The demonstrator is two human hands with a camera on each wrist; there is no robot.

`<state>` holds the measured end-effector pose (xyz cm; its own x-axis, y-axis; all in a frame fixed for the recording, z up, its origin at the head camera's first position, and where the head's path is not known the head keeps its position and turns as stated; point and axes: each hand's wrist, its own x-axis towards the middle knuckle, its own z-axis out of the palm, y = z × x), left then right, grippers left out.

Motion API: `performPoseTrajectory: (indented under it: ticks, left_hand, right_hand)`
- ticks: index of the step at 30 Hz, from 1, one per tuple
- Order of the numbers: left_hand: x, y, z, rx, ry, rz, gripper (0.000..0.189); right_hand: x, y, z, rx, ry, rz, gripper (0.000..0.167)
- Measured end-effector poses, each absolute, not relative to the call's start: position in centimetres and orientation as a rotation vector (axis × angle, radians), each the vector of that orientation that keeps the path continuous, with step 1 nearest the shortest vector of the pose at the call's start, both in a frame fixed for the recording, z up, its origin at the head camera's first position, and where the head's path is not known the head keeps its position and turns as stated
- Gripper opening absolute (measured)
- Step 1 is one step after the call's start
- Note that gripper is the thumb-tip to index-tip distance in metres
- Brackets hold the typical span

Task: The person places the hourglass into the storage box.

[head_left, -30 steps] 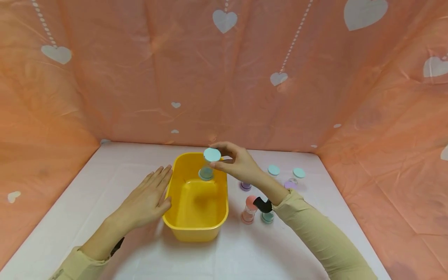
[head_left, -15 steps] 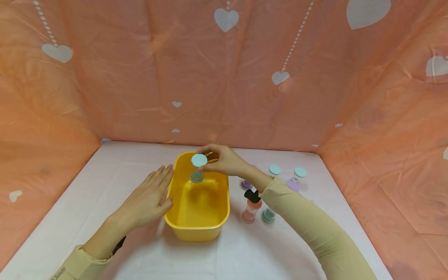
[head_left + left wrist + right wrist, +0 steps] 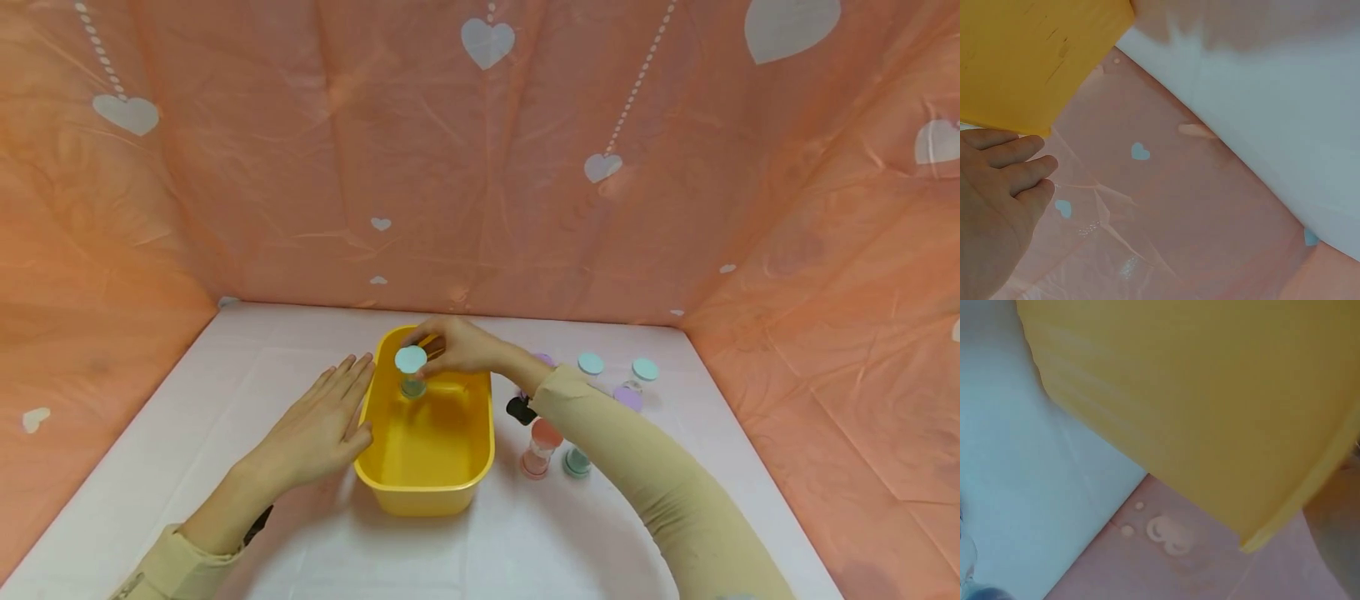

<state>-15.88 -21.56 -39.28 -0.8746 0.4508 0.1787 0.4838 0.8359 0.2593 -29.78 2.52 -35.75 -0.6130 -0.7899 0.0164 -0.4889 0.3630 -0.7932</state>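
Note:
A teal-capped sand timer point(image 3: 411, 359), upright, is pinched in the fingers of my right hand point(image 3: 459, 346). It hangs low in the far left part of a yellow plastic bin point(image 3: 423, 501). I cannot tell whether its base touches the bin floor. My left hand point(image 3: 315, 433) rests along the bin's left side, fingers straight. In the left wrist view, the fingertips of the left hand point(image 3: 1004, 200) lie against the yellow wall point(image 3: 1029, 62). The right wrist view is mostly filled by the bin's outer wall point(image 3: 1197, 394), hiding the timer.
Right of the bin stand more sand timers: a pink one point(image 3: 536, 454), a green one point(image 3: 577, 462) partly under the sleeve, two with teal caps point(image 3: 590, 363), and purple ones point(image 3: 627, 397). Peach cloth point(image 3: 480, 167) with hearts walls the white table point(image 3: 292, 350).
My right hand has carried the teal-capped timer leftward and lower into the bin, from its far right part to its far left. The left hand has stayed at the bin's side.

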Motion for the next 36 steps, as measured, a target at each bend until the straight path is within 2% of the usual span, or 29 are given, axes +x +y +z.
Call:
performPoseTrajectory:
  ticks: [17,36]
  left_hand:
    - [-16.2,-21.6,-39.5,-0.755,-2.887,-0.466,0.075]
    - [-16.1,-21.6,-39.7,-0.745,-2.876,-0.473,0.075]
  right_hand:
    - [-31.4,1.4,-37.2,-1.169,2.254,-0.856,0.050]
    - [-31.5,1.3,-37.3,-1.066,2.248,-0.875,0.050]
